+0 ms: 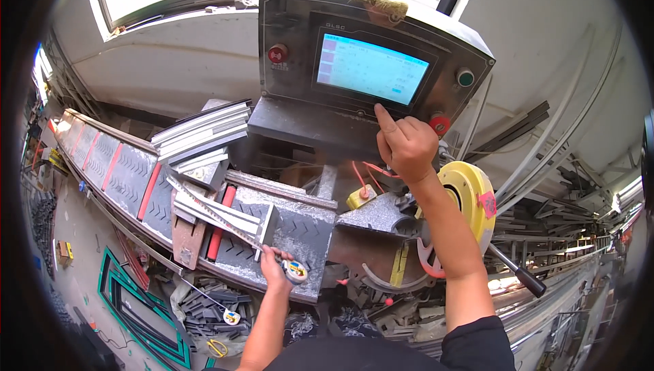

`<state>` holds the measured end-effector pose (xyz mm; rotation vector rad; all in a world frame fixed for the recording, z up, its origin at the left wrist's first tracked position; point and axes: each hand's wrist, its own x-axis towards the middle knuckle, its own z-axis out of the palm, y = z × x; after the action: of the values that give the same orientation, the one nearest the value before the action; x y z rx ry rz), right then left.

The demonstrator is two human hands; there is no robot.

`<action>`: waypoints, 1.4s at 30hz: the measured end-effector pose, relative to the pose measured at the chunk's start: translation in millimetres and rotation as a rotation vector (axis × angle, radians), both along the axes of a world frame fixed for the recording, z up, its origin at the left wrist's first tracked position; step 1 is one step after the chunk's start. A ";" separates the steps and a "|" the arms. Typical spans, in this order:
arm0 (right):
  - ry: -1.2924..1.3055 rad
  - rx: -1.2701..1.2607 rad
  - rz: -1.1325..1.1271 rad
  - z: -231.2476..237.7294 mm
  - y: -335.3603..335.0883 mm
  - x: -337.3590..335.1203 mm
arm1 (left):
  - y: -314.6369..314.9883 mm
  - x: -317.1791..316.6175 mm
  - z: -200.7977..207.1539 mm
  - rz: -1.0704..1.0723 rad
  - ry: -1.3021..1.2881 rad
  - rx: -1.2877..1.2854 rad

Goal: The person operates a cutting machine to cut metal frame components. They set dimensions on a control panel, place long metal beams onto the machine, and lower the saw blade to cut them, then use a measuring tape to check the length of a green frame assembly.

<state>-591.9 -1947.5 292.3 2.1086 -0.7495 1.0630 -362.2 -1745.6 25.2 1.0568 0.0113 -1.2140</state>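
My left hand (274,269) is closed round a white tape measure (296,271) with a coloured label, low over the front of the machine bed. Its pulled-out blade (221,216) runs up and left along short pale metal profiles (235,221) lying across the bed. My right hand (411,146) is raised to a dark control box (289,85). Its index finger points up at the lower edge of the lit touchscreen (371,68); I cannot tell whether the fingertip touches. The other fingers are curled and hold nothing.
More metal profiles (204,133) are stacked behind the bed. Beside my right forearm stand a yellow round machine cover (470,197) and a black-handled lever (528,279). Buttons flank the screen: red (277,53), green (465,78). Offcuts (208,306) and green-edged frames (136,310) lie below left.
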 end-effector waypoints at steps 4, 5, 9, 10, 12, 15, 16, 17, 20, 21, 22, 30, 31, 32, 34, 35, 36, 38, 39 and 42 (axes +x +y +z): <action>0.029 0.051 0.018 -2.2 0.9 2.3 | -15.2 6.4 28.8 -0.060 0.057 -0.018; 0.045 0.050 0.022 -5.3 -0.3 1.1 | -16.2 6.1 33.7 -0.110 0.025 -0.032; 0.000 0.026 -0.055 -3.0 1.8 0.1 | -8.7 8.9 20.4 -0.112 0.011 -0.045; -0.033 0.030 -0.080 -3.8 1.8 1.3 | -2.1 10.5 17.4 -0.089 0.001 -0.032; -0.062 0.019 -0.115 -1.4 -1.4 -0.1 | 7.3 7.2 10.2 -0.059 0.010 -0.002; -0.078 0.031 -0.177 -3.2 -2.8 0.6 | 20.0 4.3 2.6 -0.075 0.005 0.054; -0.102 0.050 -0.144 -3.5 -0.5 0.7 | 20.7 3.2 3.9 -0.081 0.004 0.062; -0.125 0.068 -0.111 -3.2 0.6 0.5 | 19.6 2.4 5.9 -0.086 0.005 0.056; -0.182 0.049 -0.173 -4.9 -0.8 -1.0 | 16.9 0.4 12.8 -0.090 -0.007 0.048; -0.182 0.044 -0.174 -4.4 -0.6 -2.3 | 14.1 -0.1 15.0 -0.105 -0.016 0.024; -0.186 0.038 -0.168 -4.6 -1.4 -2.7 | 11.2 0.7 16.5 -0.117 -0.027 0.001; -0.076 0.062 0.019 -3.7 2.2 2.3 | 13.4 6.6 21.6 -0.121 -0.030 0.027; -0.078 0.063 0.024 -1.7 4.2 1.4 | 14.0 3.3 20.8 -0.156 -0.016 0.019; -0.079 0.065 0.030 1.0 6.5 -1.5 | 15.6 -1.6 21.3 -0.191 -0.001 0.010; -0.074 0.071 0.015 -0.3 5.7 -6.7 | 20.0 -15.1 32.4 -0.243 0.055 -0.009; -0.086 0.076 0.041 -1.2 4.4 -2.8 | 25.1 -20.4 26.9 -0.225 0.127 0.015; -0.097 0.081 0.065 -2.5 3.4 1.2 | 31.9 -24.8 23.1 -0.252 0.173 0.044; -0.079 0.101 0.093 -2.9 3.9 2.0 | 43.1 -35.8 16.2 -0.328 0.199 0.112; -0.079 0.098 0.081 -1.8 4.6 2.0 | 48.1 -41.9 14.6 -0.335 0.221 0.146; -0.078 0.112 0.099 -3.4 6.5 2.6 | 60.1 -52.0 15.8 -0.341 0.397 0.253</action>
<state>-589.3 -1941.1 288.9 2.2295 -0.7641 1.1875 -414.1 -1685.5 41.0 1.0446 0.3095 -1.7536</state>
